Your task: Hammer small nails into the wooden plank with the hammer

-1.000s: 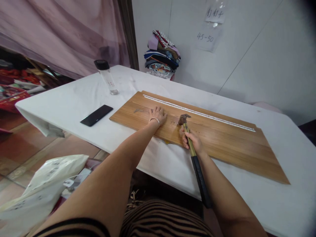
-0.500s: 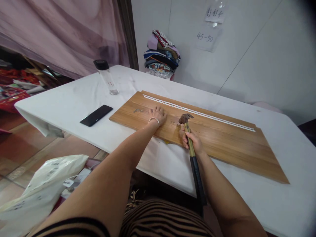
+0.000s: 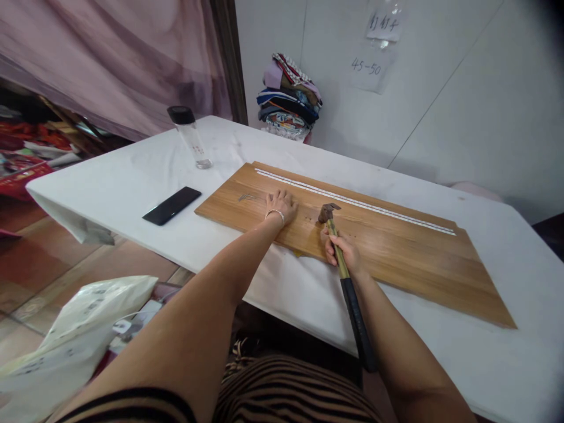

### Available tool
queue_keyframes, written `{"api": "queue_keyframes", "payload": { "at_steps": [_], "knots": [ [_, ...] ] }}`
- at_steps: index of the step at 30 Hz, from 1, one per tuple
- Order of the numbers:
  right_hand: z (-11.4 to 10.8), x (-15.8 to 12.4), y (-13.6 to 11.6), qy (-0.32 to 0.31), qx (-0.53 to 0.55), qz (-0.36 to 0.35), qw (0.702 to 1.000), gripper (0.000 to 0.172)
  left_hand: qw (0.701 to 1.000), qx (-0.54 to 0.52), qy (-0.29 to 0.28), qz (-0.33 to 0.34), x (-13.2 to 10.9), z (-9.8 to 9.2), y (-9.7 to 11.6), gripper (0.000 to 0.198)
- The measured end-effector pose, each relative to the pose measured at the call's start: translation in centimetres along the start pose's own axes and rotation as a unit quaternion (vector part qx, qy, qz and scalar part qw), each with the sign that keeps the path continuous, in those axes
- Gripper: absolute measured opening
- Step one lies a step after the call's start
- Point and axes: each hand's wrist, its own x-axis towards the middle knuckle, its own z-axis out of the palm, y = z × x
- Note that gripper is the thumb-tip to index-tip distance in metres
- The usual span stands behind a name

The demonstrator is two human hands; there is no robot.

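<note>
A wooden board (image 3: 409,264) lies on the white-covered table, with two white strips (image 3: 352,201) along its far side. My left hand (image 3: 282,204) rests flat on the board, fingers spread, a bracelet on its wrist. Several nails (image 3: 247,197) lie loose to its left. In my right hand (image 3: 342,249) is a claw hammer (image 3: 345,264), gripped on the handle just below its rusty head. The head is low over the board or touching it; I cannot tell which. Small dark marks (image 3: 309,218) show in the wood between my hands.
On the table's left stand a clear bottle (image 3: 192,141) with a black lid and a black phone (image 3: 171,205) lying flat. Folded clothes (image 3: 289,100) are piled against the wall behind the table. A white bag (image 3: 83,329) is at the lower left, below the table edge.
The hammer's head has dropped slightly toward the board, and its handle end has swung up and to the right. My left hand stays in place.
</note>
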Motion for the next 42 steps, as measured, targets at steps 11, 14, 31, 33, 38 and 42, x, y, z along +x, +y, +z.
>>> {"api": "queue_keyframes", "payload": {
  "at_steps": [11,14,31,33,38,42],
  "knots": [
    [-0.02,-0.01,0.04,0.000,-0.002,-0.002,1.000,0.038,1.000,-0.009,0.002,0.000,-0.09,-0.02,0.06,0.044],
    [0.04,-0.06,0.02,0.005,0.002,-0.006,1.000,0.039,1.000,-0.005,0.000,-0.002,-0.05,-0.03,0.05,0.043],
    [0.11,-0.05,-0.14,0.000,0.001,0.002,1.000,0.039,1.000,-0.008,0.003,0.001,-0.01,0.08,-0.05,0.042],
    [0.17,-0.07,-0.11,0.003,0.005,-0.004,1.000,0.040,1.000,-0.006,0.003,0.000,-0.01,0.08,-0.05,0.042],
    [0.19,-0.11,-0.05,0.017,0.008,-0.009,1.000,0.038,1.000,-0.003,0.004,0.001,0.00,0.12,-0.06,0.042],
    [0.12,-0.11,-0.08,0.003,0.004,0.001,1.000,0.039,1.000,-0.006,0.003,-0.001,-0.03,0.05,0.00,0.042]
  ]
}}
